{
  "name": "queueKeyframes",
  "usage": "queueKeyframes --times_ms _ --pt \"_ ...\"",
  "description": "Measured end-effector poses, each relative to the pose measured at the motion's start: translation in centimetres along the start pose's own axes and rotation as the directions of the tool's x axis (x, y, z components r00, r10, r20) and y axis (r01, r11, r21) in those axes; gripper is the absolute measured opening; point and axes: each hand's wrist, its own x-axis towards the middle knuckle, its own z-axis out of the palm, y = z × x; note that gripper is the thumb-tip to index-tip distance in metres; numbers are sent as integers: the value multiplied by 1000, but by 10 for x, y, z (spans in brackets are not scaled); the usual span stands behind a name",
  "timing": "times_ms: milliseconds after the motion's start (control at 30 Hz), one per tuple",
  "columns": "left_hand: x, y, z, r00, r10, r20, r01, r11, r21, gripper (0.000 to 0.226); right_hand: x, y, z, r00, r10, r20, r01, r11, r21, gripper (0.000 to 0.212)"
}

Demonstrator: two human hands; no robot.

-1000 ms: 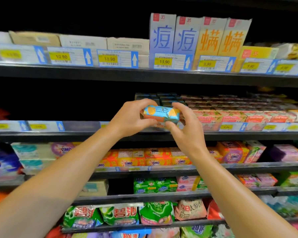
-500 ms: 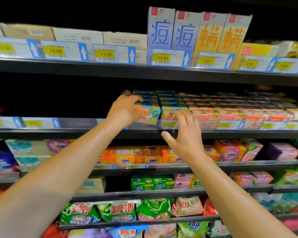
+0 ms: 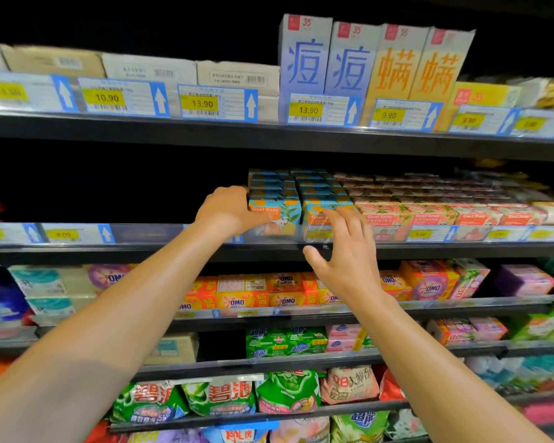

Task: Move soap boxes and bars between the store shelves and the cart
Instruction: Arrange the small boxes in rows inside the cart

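Left hand [image 3: 229, 211] is up at the middle shelf [image 3: 141, 251], centre of the frame, its fingers curled round the left side of the front blue Goat Soap box [image 3: 277, 215], thumb side low against the clear price rail [image 3: 160, 233]. That box stands upright at the shelf's front edge, heading the left-hand row of blue boxes that runs back into the dark. Right hand [image 3: 346, 260] sits just right of centre and a touch lower, fingers spread and fairly straight, holding nothing; its fingertips [image 3: 335, 217] lie over the face of the second blue Goat Soap box [image 3: 317, 212], just beside the first one, though contact is hard to call. The thumb hangs below the rail, in front of the shelf lip.

Right of those two rows, pink Goat Soap boxes [image 3: 403, 219] line the same shelf out towards the right edge. On the top shelf, upper centre, two tall blue boxes [image 3: 327, 59] stand upright next to two tall orange boxes [image 3: 422, 68], with flat pale cartons [image 3: 147, 70] to the left and yellow price tags [image 3: 202, 103] along the front. Below the hands, orange OMO packs [image 3: 247, 295] fill the next shelf. Green bags [image 3: 288, 391] lie low in the frame. Everything at the far edges is blurred.
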Motion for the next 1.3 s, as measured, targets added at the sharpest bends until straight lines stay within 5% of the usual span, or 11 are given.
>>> queueKeyframes --times_ms 300,567,833,1133,1300 --pt "1 -3 10 1000 -31 4 31 999 -14 67 1 -4 3 999 33 -14 -33 999 -6 66" --pt "-22 9 12 990 -30 -140 62 971 232 42 -3 -4 6 999 38 -34 -39 999 -35 68" --pt "-20 9 7 989 -73 -126 99 971 219 43 -13 -21 10 997 69 -35 -72 994 -80 70" --pt "-15 1 -2 996 -8 89 7 1000 10 47 -18 -42 -9 995 91 31 -84 981 -173 71" --pt "-38 -7 -11 998 64 5 -64 998 19 58 -22 -54 -19 997 65 31 -57 979 -197 73"
